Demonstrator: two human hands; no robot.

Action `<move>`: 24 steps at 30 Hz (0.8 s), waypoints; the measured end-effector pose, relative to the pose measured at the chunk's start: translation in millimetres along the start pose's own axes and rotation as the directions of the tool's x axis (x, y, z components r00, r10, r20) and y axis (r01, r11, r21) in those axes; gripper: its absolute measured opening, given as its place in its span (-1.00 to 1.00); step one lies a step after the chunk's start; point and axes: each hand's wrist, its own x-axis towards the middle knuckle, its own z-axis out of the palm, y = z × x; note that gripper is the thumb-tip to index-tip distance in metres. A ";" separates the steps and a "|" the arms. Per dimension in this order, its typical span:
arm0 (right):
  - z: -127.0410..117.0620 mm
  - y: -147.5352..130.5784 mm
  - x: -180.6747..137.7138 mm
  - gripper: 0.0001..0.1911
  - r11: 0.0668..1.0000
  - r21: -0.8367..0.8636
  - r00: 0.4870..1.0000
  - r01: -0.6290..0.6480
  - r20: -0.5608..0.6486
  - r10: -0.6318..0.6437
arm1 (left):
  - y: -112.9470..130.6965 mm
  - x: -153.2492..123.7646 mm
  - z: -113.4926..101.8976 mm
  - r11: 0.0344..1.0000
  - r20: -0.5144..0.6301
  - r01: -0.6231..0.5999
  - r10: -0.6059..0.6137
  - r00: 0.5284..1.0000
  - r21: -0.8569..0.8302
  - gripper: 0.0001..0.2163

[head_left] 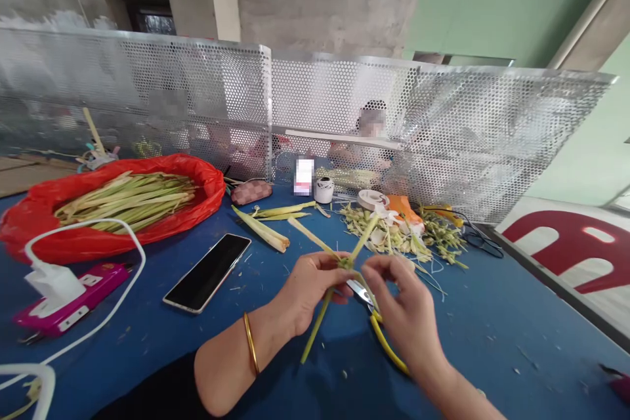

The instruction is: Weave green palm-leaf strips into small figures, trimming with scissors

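My left hand (308,289) and my right hand (406,308) meet above the blue table (492,328), both pinched on crossed green leaf strips (350,251). One strip end hangs down below my left hand; other ends stick up and to the left. My left wrist wears a gold bangle (251,343). Scissors with yellow handles (381,335) lie on the table under my right hand.
A red bag of leaf strips (123,200) lies at the left. A phone (207,272), a pink power strip with a white charger (63,292), loose strips (268,223), trimmings (408,236) and tape (373,199) lie around. A perforated metal screen (315,111) stands behind; a person sits beyond it.
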 end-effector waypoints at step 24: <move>2.0 18.7 22.3 -0.62 0.867 0.331 0.923 -0.373 0.041 0.382 | -8.7 -1.1 0.8 0.944 0.168 0.144 -0.200 0.965 0.296 -0.75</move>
